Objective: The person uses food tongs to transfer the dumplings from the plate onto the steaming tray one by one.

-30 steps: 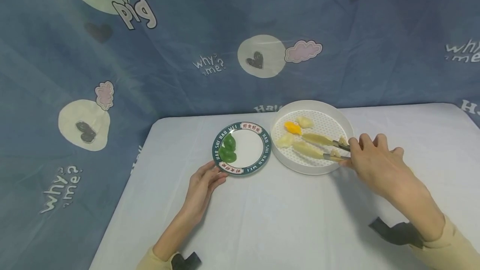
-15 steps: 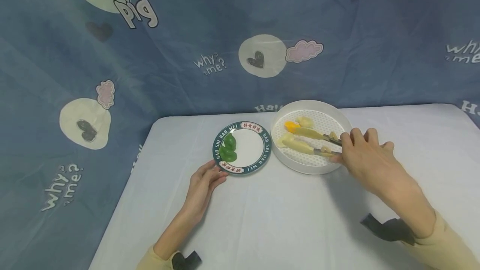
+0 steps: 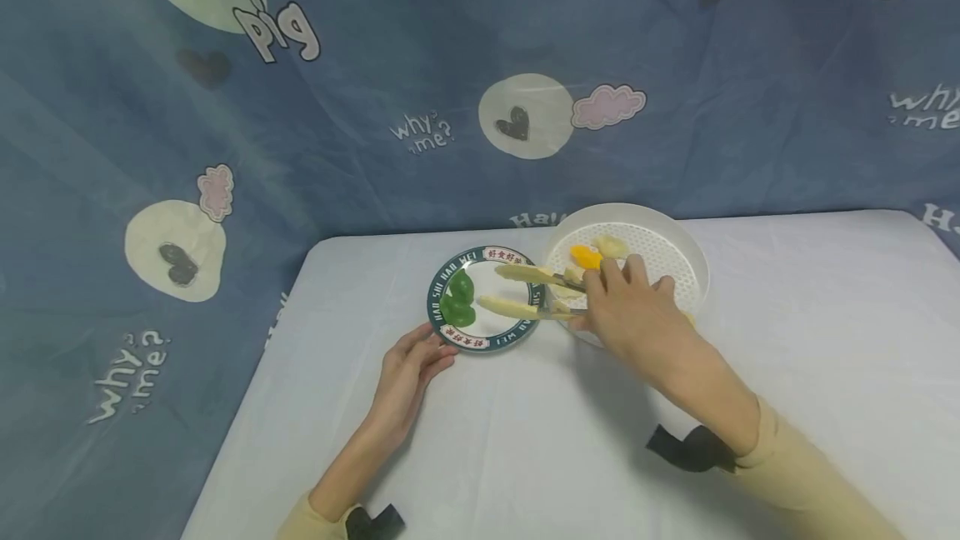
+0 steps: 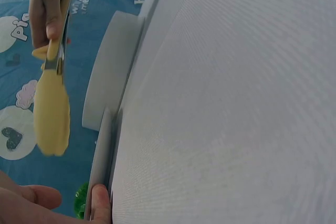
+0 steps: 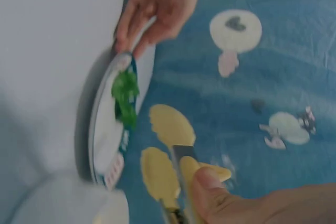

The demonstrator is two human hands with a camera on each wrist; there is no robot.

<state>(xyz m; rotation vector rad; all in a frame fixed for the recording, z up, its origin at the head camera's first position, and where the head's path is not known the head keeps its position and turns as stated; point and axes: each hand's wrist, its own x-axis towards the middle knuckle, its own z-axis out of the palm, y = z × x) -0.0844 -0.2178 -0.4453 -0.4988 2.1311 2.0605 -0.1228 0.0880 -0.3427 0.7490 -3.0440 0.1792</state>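
My right hand (image 3: 637, 307) grips yellow-tipped tongs (image 3: 510, 307) with metal arms. Their two tips are spread apart over the plate, with nothing showing between them, also in the right wrist view. The round white plate (image 3: 498, 294) has a dark green lettered rim. Two glossy green pieces (image 3: 457, 298) lie at its left side. My left hand (image 3: 405, 373) holds the plate by its lower left rim, fingertips (image 4: 100, 199) right at the edge in the left wrist view. Beside the plate stands a white round tray (image 3: 693, 261) with a perforated floor, partly hidden by my right hand.
In the tray lie an orange-yellow piece (image 3: 585, 257) and several pale yellow pieces (image 3: 611, 247). A white cloth (image 3: 510, 440) covers the table, and a blue printed curtain (image 3: 420, 40) hangs behind its far edge.
My right hand has carried the spread tongs leftward, from over the tray to over the plate. The left hand and the plate have stayed about where they were.
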